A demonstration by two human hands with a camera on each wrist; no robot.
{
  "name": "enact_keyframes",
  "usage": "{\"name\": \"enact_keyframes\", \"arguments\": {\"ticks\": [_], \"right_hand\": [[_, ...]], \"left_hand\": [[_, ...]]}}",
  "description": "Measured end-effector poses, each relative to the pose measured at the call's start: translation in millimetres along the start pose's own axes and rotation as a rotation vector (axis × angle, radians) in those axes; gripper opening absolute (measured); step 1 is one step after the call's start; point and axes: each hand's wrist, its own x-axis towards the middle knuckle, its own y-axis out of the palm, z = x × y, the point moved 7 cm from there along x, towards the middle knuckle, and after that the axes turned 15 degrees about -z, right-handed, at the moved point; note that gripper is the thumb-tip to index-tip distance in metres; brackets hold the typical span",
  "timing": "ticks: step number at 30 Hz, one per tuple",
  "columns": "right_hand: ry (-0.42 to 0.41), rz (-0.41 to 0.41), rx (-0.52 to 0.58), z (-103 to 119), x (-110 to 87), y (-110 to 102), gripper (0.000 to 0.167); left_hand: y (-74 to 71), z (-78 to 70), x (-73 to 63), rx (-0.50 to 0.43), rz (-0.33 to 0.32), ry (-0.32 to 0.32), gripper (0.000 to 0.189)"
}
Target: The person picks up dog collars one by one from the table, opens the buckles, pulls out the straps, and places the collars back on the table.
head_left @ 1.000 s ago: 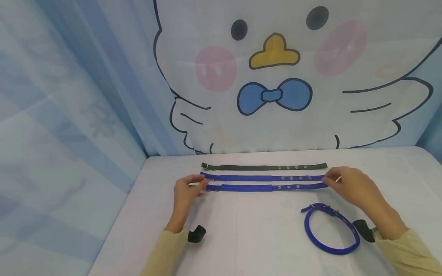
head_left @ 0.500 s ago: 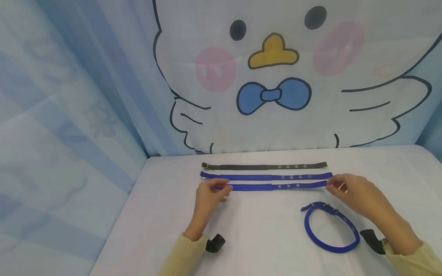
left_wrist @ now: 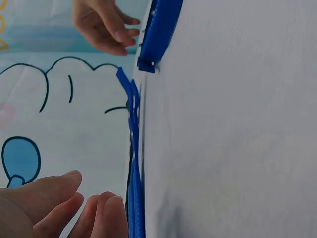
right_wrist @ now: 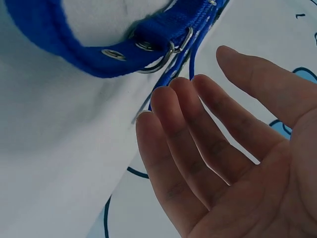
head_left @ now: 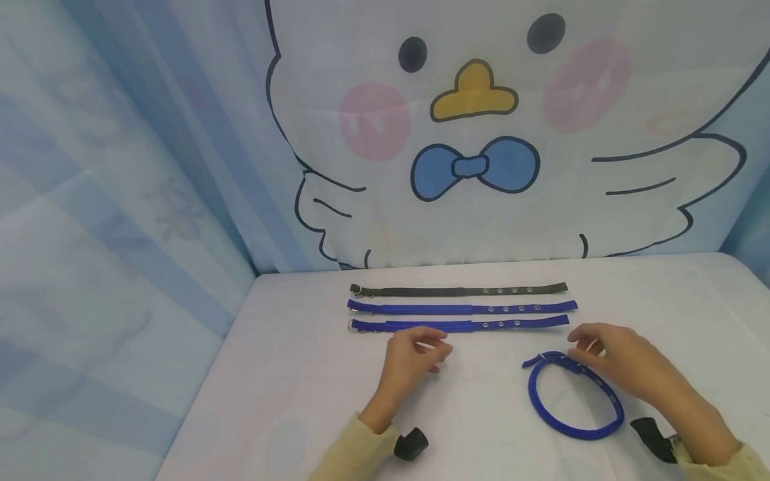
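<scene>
Three collars lie straight in parallel rows: a dark green collar at the back, a blue collar in the middle and another blue collar in front. A fourth blue collar, buckled into a ring, lies at the front right; its buckle and eyelets show in the right wrist view. My left hand holds nothing, its fingers loosely bent, and overlaps the front collar's near edge in the head view. My right hand is beside the ring's buckle side, its fingers relaxed with nothing between them.
A white cloth covers the table. Behind it hangs a curtain printed with a cartoon face and a blue bow tie. A pale blue curtain runs along the left side. Black wrist cameras sit at both sleeves.
Both hands have let go of the straight blue collars. The left hand has moved right and toward me, and the right hand has come back toward the ringed collar. The collars stay nearly in place.
</scene>
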Motion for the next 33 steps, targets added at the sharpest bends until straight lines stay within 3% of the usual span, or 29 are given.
{"name": "enact_keyframes", "arguments": {"ticks": [8, 15, 33], "right_hand": [[0.010, 0.031, -0.009, -7, -5.3, 11, 0.029], [-0.008, 0.035, 0.000, -7, -5.1, 15, 0.027], [0.002, 0.078, 0.002, -8, -3.3, 24, 0.023]], "left_hand": [[40.8, -10.4, -12.4, -0.027, 0.112, 0.011, 0.021], [68.1, -19.5, -21.2, -0.041, 0.161, 0.011, 0.019], [104.4, -23.4, -43.9, -0.039, 0.211, -0.081, 0.013]]}}
